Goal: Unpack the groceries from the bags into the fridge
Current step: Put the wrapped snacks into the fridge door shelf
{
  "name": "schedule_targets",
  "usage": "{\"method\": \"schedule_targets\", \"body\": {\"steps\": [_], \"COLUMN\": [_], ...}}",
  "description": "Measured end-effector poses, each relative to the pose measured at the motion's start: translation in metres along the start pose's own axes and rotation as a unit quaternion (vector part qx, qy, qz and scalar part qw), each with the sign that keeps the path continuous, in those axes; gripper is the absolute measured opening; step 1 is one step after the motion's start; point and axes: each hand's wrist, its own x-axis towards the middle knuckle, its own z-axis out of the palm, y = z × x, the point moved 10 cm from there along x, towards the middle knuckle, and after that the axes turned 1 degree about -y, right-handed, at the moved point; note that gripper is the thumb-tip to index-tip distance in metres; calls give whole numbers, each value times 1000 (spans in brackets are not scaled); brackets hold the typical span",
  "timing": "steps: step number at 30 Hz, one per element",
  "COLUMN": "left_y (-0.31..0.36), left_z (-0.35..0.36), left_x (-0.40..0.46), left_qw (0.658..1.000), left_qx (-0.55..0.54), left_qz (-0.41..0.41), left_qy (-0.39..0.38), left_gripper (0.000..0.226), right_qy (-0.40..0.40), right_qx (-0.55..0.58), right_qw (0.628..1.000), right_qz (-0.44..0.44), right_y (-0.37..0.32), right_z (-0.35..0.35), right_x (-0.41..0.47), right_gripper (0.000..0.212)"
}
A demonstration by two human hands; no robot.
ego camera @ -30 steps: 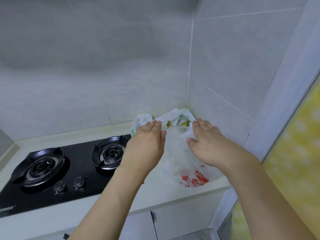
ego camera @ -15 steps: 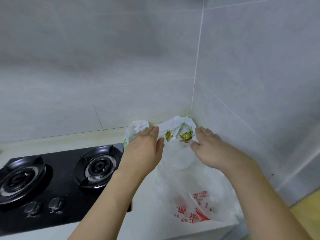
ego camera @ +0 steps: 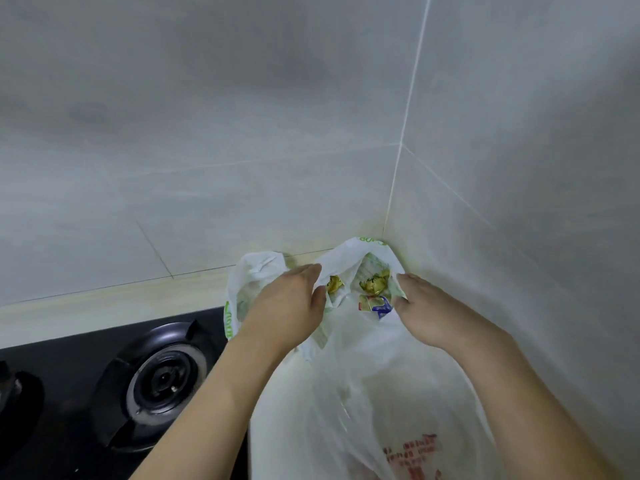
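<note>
Thin white green-printed plastic bag (ego camera: pixel 349 261) in counter corner: limp, light, slippery. Left hand (ego camera: pixel 287 306) and right hand (ego camera: pixel 426 306) pinch its rim apart; grasp gold-wrapped packets (ego camera: pixel 372 284) inside, likely crushable

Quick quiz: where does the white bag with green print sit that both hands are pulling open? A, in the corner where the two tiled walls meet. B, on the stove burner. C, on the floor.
A: the white bag with green print sits in the tiled wall corner, with the left hand and right hand spreading its mouth.
</note>
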Motion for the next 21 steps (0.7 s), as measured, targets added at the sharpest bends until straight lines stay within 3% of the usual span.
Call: {"method": "schedule_targets", "body": {"steps": [5,11,13,17,21], "left_y": [-11,-41,-44,-46,-68], "left_z": [36,98,129,194,242], "left_x": [43,93,108,124,130], "left_qw": [998,987,982,962,933], "left_qx": [-23,-75,-60,-3,55], "left_qz": [0,-33,-21,-13,-29], "left_qy": [-63,-139,-176,-274,-355], "left_gripper": [45,35,30,37,33], "right_qy": [-19,-45,-60,-58,-77], "right_qx": [11,24,14,-3,-5], "right_qw": [999,998,998,998,997], "right_qz": [25,38,34,33,19], "right_y": [16,29,28,30,34], "right_z": [15,42,51,57,71], "right_x": [51,124,151,201,236], "right_gripper": [39,30,26,50,48]}}
